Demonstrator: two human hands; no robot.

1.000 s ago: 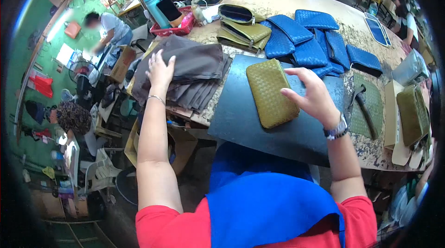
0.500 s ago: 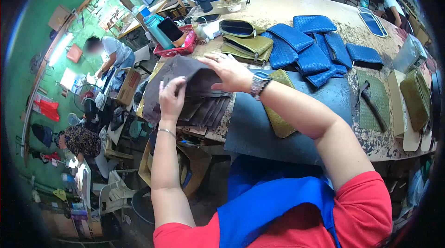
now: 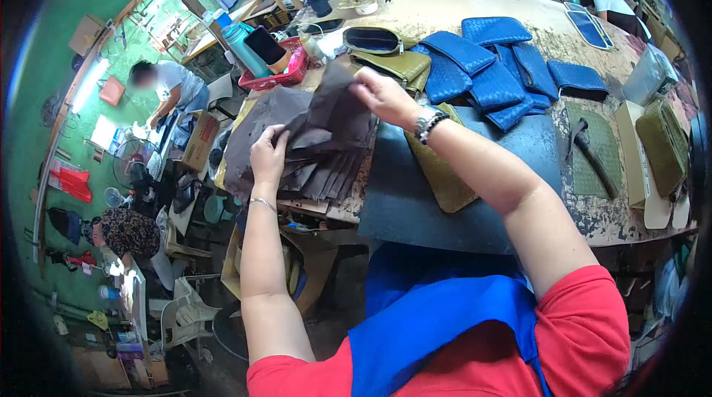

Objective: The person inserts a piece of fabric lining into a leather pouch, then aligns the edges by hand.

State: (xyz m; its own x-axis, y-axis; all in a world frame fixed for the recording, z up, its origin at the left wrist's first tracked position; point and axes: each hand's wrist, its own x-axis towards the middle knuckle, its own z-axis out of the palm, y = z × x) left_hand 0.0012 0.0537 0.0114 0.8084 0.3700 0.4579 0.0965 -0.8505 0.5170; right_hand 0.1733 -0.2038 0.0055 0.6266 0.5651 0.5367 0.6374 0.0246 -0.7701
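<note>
A dark brown sheet [image 3: 337,108], thin and limp like lining cloth, is raised between my hands. My right hand [image 3: 387,100] pinches its upper right part, while my left hand [image 3: 268,154] is closed on its lower left edge. Under it lies a stack of similar brown sheets [image 3: 256,123], with edges fanned out towards me. Right of the stack, an olive pouch [image 3: 445,174] rests on a dark grey mat [image 3: 400,197], partly hidden by my right forearm. Beyond my right hand lie open olive pouches [image 3: 397,63].
Several blue woven pouches [image 3: 497,85] are piled on the worn table [image 3: 437,8]. A hammer [image 3: 593,163] lies on a green woven piece [image 3: 578,123] at right. A red basket [image 3: 297,67] holds a bottle [image 3: 241,45]. Other people work at left and across the table.
The brown sheet has been lifted and part of it folded up off the stack. My right hand has moved right and closed on it; my left hand has closed on its edge.
</note>
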